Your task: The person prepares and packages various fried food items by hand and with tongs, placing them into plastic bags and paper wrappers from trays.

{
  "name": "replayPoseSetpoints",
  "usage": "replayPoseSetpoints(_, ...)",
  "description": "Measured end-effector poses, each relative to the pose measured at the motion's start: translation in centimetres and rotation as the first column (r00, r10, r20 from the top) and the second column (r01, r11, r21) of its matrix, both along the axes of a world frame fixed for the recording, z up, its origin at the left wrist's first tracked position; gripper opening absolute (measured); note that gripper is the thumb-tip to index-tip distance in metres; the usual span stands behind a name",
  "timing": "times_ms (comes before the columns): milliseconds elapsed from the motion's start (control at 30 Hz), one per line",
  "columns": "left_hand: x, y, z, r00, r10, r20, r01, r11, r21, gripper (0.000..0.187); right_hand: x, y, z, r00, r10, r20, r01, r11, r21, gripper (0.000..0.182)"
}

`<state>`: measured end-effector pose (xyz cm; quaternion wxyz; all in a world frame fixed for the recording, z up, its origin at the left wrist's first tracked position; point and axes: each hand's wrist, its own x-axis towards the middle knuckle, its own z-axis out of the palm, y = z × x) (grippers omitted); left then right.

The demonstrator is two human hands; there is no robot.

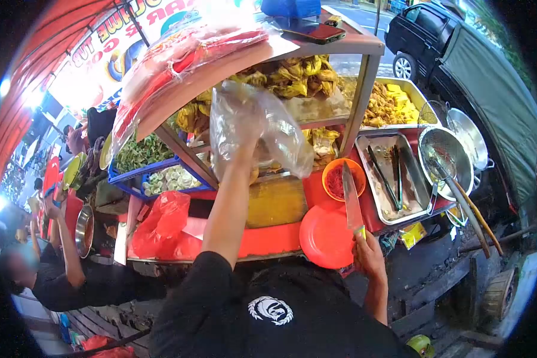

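Left arm (230, 206) outstretched (right grip (369, 255) closed).

Roadside food stall (274, 240): red awning (27, 89), lettered banner (83, 71), display case (359, 104) with food (307, 74), car (422, 27) beyond.

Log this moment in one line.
left hand: covered by clear bag, grip unclear | right hand: holding knife | plate: beside bowl

Knife (353, 203) before bowl (357, 173) (tray (414, 181) right)
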<state>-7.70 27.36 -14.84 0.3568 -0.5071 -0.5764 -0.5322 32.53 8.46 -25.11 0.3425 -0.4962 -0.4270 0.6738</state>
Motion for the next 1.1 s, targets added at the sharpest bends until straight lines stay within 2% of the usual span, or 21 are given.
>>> replayPoseSetpoints(133, -0.8, -7.9, -2.1, 0.966, -0.214, 0.144, 0.244, 0.939, -0.242, 0.040, -1.1, 0.6, 1.2, 0.995, 0.050, 0.085, -0.050, 0.999, 0.002, 0.026)
replayPoseSetpoints(233, -0.5, -13.7, -5.1, 0.921, -0.223, 0.321, 0.360, 0.804, -0.474, 0.034, -2.4, 0.8, 3.1, 0.984, 0.108, 0.142, -0.109, 0.994, -0.001, 0.026)
replayPoseSetpoints(333, 1.0, -16.8, -8.9, 0.932, -0.100, 0.348, 0.339, 0.574, -0.745, 0.029, -4.1, 1.0, 3.7, 0.965, 0.173, 0.196, -0.178, 0.984, 0.009, 0.026)
replayPoseSetpoints(400, 1.9, -17.0, -11.6, 0.974, -0.068, 0.218, 0.226, 0.428, -0.875, 0.026, -5.2, 1.0, 3.5, 0.951, 0.236, 0.202, -0.242, 0.970, 0.003, 0.026)
replayPoseSetpoints(433, 2.3, -16.9, -13.0, 0.985, -0.074, 0.157, 0.174, 0.399, -0.900, 0.024, -5.7, 1.0, 3.2, 0.948, 0.243, 0.206, -0.246, 0.969, -0.012, 0.026)
replayPoseSetpoints(467, 2.4, -16.9, -15.3, 0.994, -0.106, -0.022, 0.034, 0.502, -0.864, 0.026, -6.2, 1.0, 2.8, 0.930, 0.275, 0.243, -0.275, 0.961, -0.034, 0.026)
replayPoseSetpoints(533, 4.6, -16.9, -12.7, 0.991, 0.009, 0.134, 0.126, 0.279, -0.952, 0.036, -7.3, 1.0, 2.9, 0.910, 0.322, 0.261, -0.315, 0.947, -0.068, 0.026)
replayPoseSetpoints(567, 4.6, -17.3, -13.0, 0.987, 0.019, 0.157, 0.147, 0.248, -0.957, 0.038, -7.6, 1.1, 2.8, 0.910, 0.322, 0.261, -0.313, 0.947, -0.077, 0.026)
replayPoseSetpoints(633, 3.2, -18.9, -13.7, 0.923, 0.003, 0.385, 0.374, 0.234, -0.898, 0.043, -7.9, 0.5, 2.1, 0.918, 0.332, 0.216, -0.327, 0.943, -0.056, 0.025)
replayPoseSetpoints(667, 1.9, -19.7, -14.5, 0.843, -0.011, 0.537, 0.523, 0.242, -0.817, 0.045, -8.1, 0.4, 2.2, 0.919, 0.334, 0.209, -0.332, 0.942, -0.044, 0.025)
replayPoseSetpoints(700, 0.3, -20.1, -15.4, 0.679, -0.038, 0.733, 0.715, 0.259, -0.649, 0.047, -8.2, 0.2, 2.2, 0.922, 0.329, 0.205, -0.324, 0.944, -0.058, 0.025)
replayPoseSetpoints(733, -1.0, -20.5, -16.5, 0.403, -0.034, 0.914, 0.885, 0.267, -0.381, 0.050, -8.3, 0.0, 2.2, 0.929, 0.315, 0.192, -0.307, 0.949, -0.073, 0.025)
replayPoseSetpoints(767, -1.9, -20.6, -16.7, 0.054, -0.019, 0.998, 0.956, 0.288, -0.046, 0.052, -8.4, -0.2, 2.1, 0.937, 0.300, 0.181, -0.289, 0.953, -0.088, 0.025)
replayPoseSetpoints(800, -2.6, -20.6, -16.8, -0.261, 0.039, 0.964, 0.917, 0.321, 0.236, 0.054, -8.5, -0.4, 2.0, 0.937, 0.286, 0.201, -0.272, 0.957, -0.095, 0.025)
replayPoseSetpoints(833, -3.0, -20.3, -17.1, 0.020, -0.072, 0.997, 0.968, 0.249, -0.002, 0.057, -8.5, -0.6, 1.9, 0.940, 0.277, 0.199, -0.262, 0.960, -0.100, 0.025)
replayPoseSetpoints(867, -3.0, -20.0, -16.2, 0.300, -0.192, 0.934, 0.937, 0.242, -0.251, 0.060, -8.5, -0.8, 2.0, 0.939, 0.273, 0.209, -0.260, 0.961, -0.090, 0.026)
replayPoseSetpoints(900, -2.7, -19.8, -14.4, 0.716, -0.424, 0.554, 0.688, 0.297, -0.662, 0.065, -8.5, -1.0, 2.0, 0.937, 0.271, 0.220, -0.259, 0.963, -0.079, 0.026)
replayPoseSetpoints(933, -1.6, -19.7, -12.7, 0.636, -0.409, 0.655, 0.770, 0.269, -0.579, 0.065, -8.6, -1.2, 2.0, 0.944, 0.268, 0.191, -0.258, 0.963, -0.075, 0.027)
replayPoseSetpoints(967, -1.0, -19.0, -12.5, 0.632, -0.417, 0.654, 0.772, 0.261, -0.579, 0.065, -8.7, -1.4, 1.9, 0.947, 0.257, 0.191, -0.247, 0.966, -0.073, 0.027)
replayPoseSetpoints(1000, -0.7, -17.8, -12.4, 0.650, -0.481, 0.588, 0.729, 0.176, -0.662, 0.058, -8.8, -1.5, 1.8, 0.945, 0.257, 0.202, -0.245, 0.966, -0.080, 0.028)
replayPoseSetpoints(1100, -0.9, -14.4, -19.0, 0.688, -0.692, 0.221, 0.492, 0.220, -0.842, 0.044, -8.8, -2.0, 1.4, 0.944, 0.231, 0.237, -0.218, 0.973, -0.082, 0.028)
